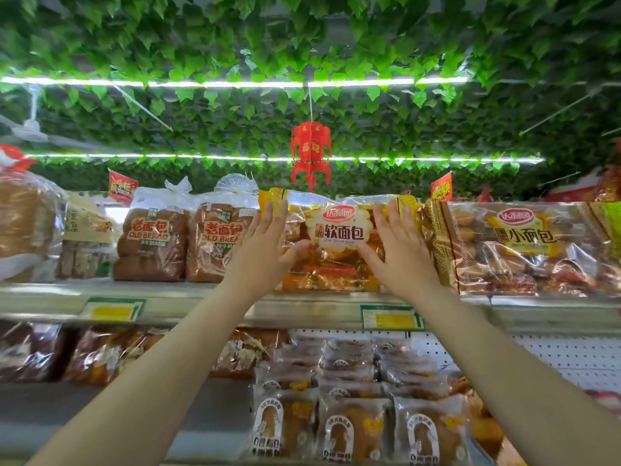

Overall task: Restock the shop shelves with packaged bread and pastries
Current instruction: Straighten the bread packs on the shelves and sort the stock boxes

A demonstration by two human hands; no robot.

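Both hands, left [265, 243] and right [400, 247], press flat-fingered against the soft bread pack [336, 243] between them.

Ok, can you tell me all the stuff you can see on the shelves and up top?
soft bread bag: one, yellow and clear, middle of top shelf
small bread bag: one, yellow and brown, right of it
Old Bread loaves: two, brown, left of it
pastry packs: many, clear with brown inside, lower shelf
price tags: two, green and yellow, top shelf edge
lantern: one, red, hanging above
leaves: many, green, overhead
left grip: one, flat on the soft bread bag's left
right grip: one, flat on its right
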